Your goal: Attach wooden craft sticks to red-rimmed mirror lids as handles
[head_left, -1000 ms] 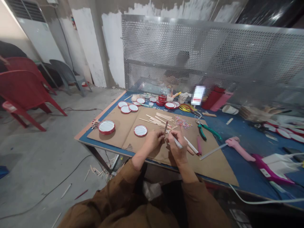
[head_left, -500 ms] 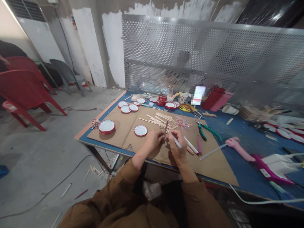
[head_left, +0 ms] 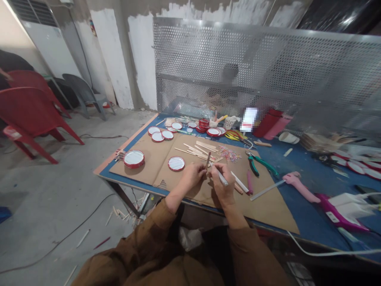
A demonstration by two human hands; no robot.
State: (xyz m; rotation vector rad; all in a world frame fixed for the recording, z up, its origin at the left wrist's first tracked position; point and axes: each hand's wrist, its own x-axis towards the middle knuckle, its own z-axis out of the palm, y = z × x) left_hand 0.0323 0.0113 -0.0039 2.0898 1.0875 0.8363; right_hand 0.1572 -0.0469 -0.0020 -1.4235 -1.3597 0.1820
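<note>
Left hand (head_left: 195, 174): grip closed on a thin brown stick (head_left: 208, 160), stick tilted upward, above the cardboard sheet (head_left: 193, 192). Right hand (head_left: 222, 182): grip closed around a white pen-like tool (head_left: 222, 178), its tip near the stick. Beyond both hands: loose pale wooden sticks (head_left: 195, 151). Left of the hands: one red-rimmed round disc (head_left: 176, 163), flat on the cardboard. Right: green-handled pliers (head_left: 259, 163); pink glue gun (head_left: 300, 186). Beneath the cardboard: blue table (head_left: 309, 210).

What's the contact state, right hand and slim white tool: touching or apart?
Touching. Head view shows the right hand gripping the slim white tool in its fingers, blunt end sticking out.
</note>
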